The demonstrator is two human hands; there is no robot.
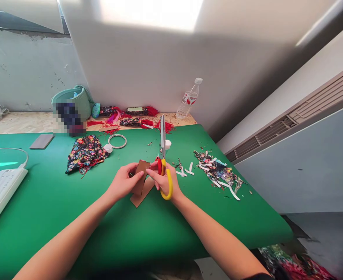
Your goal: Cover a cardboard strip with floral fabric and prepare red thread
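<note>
My left hand (127, 179) pinches a small brown cardboard piece (141, 171) between thumb and fingers. The fingertips of my right hand (166, 179) touch the right edge of that piece. Scissors (163, 136) with red and yellow handles hang on my right hand, their blades together and pointing away from me. Beneath the hands another brown cardboard strip (139, 199) is visible on the green table (107, 233). The fingers of my right hand are partly hidden by the yellow handle.
Fabric and paper scraps (219, 171) lie at the right. A floral cloth (86, 153), a metal ring (117, 141) and a power strip (6, 194) are on the left. Along the back stand a bottle (189, 100), a teal basket (83, 103) and red-tasselled floral pieces (130, 122).
</note>
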